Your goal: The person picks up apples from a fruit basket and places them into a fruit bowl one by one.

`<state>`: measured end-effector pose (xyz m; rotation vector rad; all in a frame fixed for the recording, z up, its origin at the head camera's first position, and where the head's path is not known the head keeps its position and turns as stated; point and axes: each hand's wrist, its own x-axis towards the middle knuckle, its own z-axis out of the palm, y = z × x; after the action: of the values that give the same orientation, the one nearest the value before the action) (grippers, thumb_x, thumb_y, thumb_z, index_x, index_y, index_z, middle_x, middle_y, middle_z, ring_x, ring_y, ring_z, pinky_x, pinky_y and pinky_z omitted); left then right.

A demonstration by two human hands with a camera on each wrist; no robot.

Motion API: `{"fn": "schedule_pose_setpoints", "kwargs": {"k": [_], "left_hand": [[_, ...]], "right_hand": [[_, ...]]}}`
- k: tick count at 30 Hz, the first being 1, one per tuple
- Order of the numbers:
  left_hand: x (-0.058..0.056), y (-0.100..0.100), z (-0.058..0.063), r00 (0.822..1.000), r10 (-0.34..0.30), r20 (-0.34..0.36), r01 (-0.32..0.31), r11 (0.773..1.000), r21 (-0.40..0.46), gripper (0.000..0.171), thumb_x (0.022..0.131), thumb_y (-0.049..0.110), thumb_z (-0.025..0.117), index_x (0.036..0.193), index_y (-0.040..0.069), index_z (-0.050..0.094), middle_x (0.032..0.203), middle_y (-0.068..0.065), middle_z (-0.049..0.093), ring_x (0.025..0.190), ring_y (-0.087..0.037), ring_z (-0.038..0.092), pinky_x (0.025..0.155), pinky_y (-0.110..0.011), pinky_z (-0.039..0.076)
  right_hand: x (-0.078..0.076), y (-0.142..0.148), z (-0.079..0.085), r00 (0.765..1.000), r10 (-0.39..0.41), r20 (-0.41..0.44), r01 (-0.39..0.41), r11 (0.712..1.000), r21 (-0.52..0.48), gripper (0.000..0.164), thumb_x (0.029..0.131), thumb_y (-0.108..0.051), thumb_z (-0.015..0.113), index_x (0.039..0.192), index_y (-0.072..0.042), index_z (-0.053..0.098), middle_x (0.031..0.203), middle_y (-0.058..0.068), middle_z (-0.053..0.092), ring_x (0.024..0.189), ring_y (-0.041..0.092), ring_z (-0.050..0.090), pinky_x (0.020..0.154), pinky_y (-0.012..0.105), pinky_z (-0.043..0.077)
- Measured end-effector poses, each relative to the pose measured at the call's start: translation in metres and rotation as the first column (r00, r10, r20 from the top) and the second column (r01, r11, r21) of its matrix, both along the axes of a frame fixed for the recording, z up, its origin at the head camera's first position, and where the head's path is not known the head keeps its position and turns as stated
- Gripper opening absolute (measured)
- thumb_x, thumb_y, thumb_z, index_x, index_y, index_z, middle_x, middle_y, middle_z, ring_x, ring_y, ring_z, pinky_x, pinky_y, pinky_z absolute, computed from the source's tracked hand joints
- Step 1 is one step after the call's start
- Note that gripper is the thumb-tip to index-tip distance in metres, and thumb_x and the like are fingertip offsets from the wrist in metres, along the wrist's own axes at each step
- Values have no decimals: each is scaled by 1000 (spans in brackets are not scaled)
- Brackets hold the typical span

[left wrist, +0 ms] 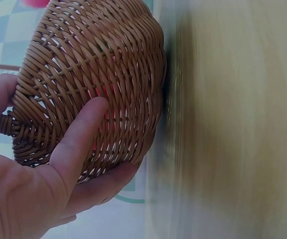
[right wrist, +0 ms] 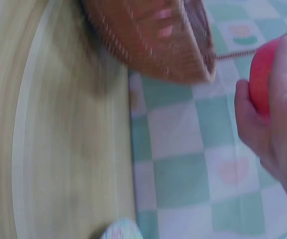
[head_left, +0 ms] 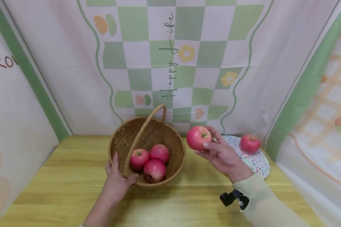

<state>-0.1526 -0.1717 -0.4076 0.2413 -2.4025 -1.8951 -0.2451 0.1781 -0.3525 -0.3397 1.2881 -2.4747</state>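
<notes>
A round wicker basket (head_left: 174,167) with an arched handle stands on the table, three red apples (head_left: 154,171) lying inside it. At its near left side my left hand (head_left: 117,178) grips the rim; in the left wrist view the fingers (left wrist: 81,134) spread along the outer weave. My right hand (head_left: 220,153) holds another red apple (head_left: 197,138) between thumb and fingers, just right of the basket. That apple (right wrist: 263,74) is raised above the tabletop in the right wrist view. One more apple (head_left: 250,144) rests on a speckled mat (head_left: 258,167) behind the right hand.
The wooden table (head_left: 170,208) ends at a checkered cloth backdrop (head_left: 184,72) close behind the basket. Cloth panels stand at the left and right sides. A black strap device (head_left: 234,199) sits on the right wrist.
</notes>
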Motion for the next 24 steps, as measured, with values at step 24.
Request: {"fn": "schedule_pose_setpoints", "kwargs": {"k": [24], "left_hand": [[0, 1, 0, 1000, -7, -21, 8, 1000, 28, 119, 79, -2, 76, 160, 13, -9, 156, -28, -19, 128, -56, 31, 70, -37, 59]], "right_hand": [[-43, 85, -47, 847, -467, 255, 405, 877, 261, 93, 95, 15, 49, 162, -30, 2, 164, 4, -16, 147, 35, 11, 102, 41, 45]]}}
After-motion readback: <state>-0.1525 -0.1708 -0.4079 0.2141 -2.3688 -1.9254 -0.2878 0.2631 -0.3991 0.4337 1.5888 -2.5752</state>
